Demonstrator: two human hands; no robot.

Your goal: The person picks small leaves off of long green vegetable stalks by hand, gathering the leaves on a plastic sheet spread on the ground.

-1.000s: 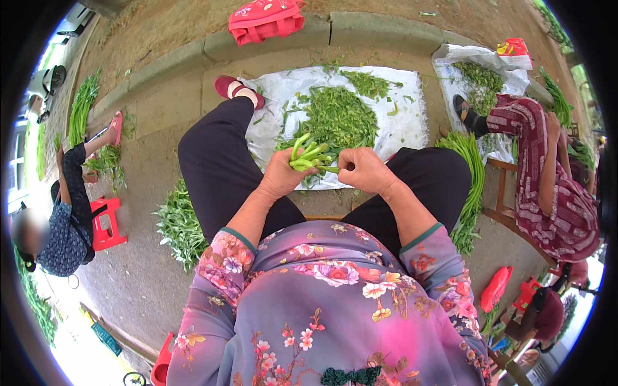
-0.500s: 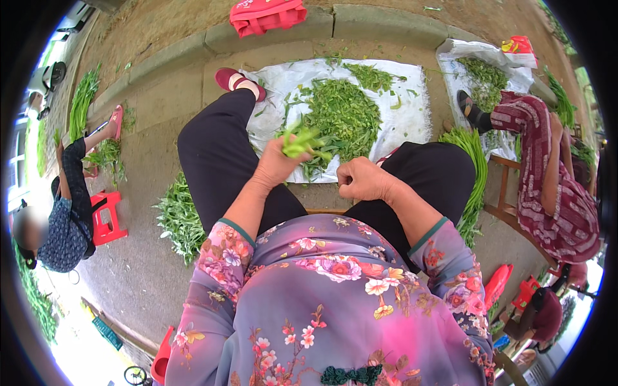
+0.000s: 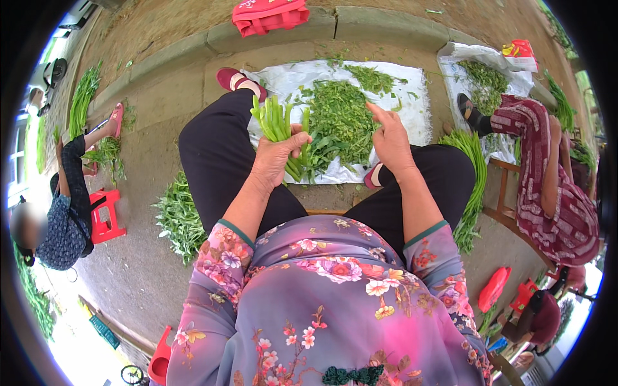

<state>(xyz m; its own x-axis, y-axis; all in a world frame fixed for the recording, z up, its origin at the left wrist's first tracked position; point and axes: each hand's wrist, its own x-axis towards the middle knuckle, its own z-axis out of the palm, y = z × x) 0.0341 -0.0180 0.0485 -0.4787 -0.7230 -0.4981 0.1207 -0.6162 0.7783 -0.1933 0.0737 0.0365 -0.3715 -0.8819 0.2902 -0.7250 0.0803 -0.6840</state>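
A small bunch of green leafy-vegetable stalks [image 3: 275, 121] stands upright in my left hand [image 3: 270, 158], whose fingers are wrapped round it over the near left part of a white woven sheet [image 3: 412, 116]. Across from it, my right hand [image 3: 393, 143] is raised at the sheet's right side, its index finger stretched out and nothing visible in it. Between the two hands lies a heap of torn green leaves [image 3: 341, 116]. Long green stalks [image 3: 476, 161] lie beside my right knee, and a leafy pile [image 3: 180, 219] rests on the ground left of my left leg.
A red bag [image 3: 270, 16] sits on the concrete curb [image 3: 367, 24] ahead. To the left, a person [image 3: 58, 225] sits near a red plastic stool [image 3: 106, 215]. On the right, another person in maroon clothes [image 3: 547, 193] sits beside a second sheet with leaves [image 3: 484, 83].
The stalks in my left hand have turned from lying sideways to pointing up. My right hand has moved forward and right, from a fist to an outstretched index finger.
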